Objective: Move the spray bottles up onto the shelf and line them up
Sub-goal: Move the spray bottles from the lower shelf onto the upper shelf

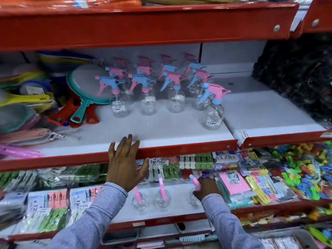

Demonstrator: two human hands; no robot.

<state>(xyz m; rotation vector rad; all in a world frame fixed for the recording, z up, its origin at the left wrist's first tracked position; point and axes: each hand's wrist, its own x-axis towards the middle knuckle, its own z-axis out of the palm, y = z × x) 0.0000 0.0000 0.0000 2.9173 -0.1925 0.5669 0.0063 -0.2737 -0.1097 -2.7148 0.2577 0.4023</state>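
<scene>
Several clear spray bottles with pink and blue trigger heads stand in rows on the white upper shelf (161, 128); one front bottle (212, 108) stands apart at the right end. On the lower shelf (179, 211) three more clear bottles stand: a left one (139, 200), a middle one (162, 196) and a right one (195, 194). My right hand (206, 189) is closed around the pink trigger head of the right bottle. My left hand (124, 162) is spread, fingers apart, resting against the red front edge of the upper shelf, holding nothing.
Colourful round strainers with handles (84, 90) crowd the upper shelf's left. A bare white shelf section (265, 112) lies to the right of the bottles. Packs of clothes pegs (53, 209) and clips (296, 173) flank the lower bottles. A red shelf (143, 27) hangs overhead.
</scene>
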